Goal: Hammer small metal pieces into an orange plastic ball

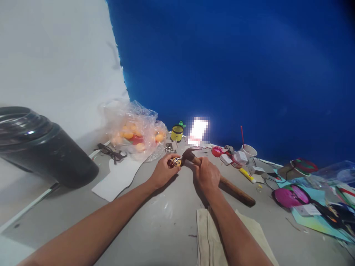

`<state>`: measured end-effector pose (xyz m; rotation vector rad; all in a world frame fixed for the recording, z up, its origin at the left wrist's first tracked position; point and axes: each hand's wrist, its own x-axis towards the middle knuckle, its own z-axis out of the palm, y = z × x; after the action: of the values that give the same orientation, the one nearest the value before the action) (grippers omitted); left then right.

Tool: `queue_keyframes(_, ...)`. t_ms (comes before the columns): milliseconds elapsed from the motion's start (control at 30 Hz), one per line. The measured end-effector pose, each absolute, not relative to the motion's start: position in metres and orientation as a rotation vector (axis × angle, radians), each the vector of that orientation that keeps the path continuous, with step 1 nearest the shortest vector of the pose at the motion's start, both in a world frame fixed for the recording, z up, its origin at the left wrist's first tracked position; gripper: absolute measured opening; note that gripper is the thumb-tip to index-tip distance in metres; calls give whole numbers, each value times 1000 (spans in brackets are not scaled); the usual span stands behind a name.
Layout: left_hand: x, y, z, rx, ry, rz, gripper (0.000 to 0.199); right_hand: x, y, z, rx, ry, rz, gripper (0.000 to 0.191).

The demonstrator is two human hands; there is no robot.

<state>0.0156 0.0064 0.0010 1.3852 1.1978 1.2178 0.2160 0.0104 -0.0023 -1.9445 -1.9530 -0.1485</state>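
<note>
My left hand (163, 171) is closed around a small orange ball (175, 162) studded with shiny metal dots. The fingers pinch it from the left, just above the table. My right hand (207, 175) grips the wooden handle of a claw hammer (237, 191) near the head. The dark metal hammer head (189, 154) is beside the ball; whether they touch I cannot tell. Behind my left hand sits a small box of shiny metal bits (169, 148). Farther back, a clear plastic bag (133, 129) holds several orange balls.
A large dark bottle (55, 151) stands at left, with glasses (112, 153) and white paper (119, 177) nearby. A yellow cup (176, 133) and a bright screen (198, 131) stand at the back. Small boxes, a white cup (249, 150) and a pink item (290, 195) crowd the right. Folded cloth (203, 232) lies in front.
</note>
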Motion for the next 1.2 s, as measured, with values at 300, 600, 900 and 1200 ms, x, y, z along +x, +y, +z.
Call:
queue_keyframes(300,12,13,-4,1545,1241,1244,25,214,-2,7,-1496,-1912,-473,27)
queue_keyframes(600,14,12,-2,1485,1196,1253,29,214,-6,15,-1473,-1926,-456,29)
queue_keyframes(900,15,14,-5,1455,1181,1261,32,219,-1,13,-1473,-1929,-466,28)
queue_keyframes(1200,15,15,-6,1402,1134,1258,37,220,2,7,-1273,-1880,-688,19)
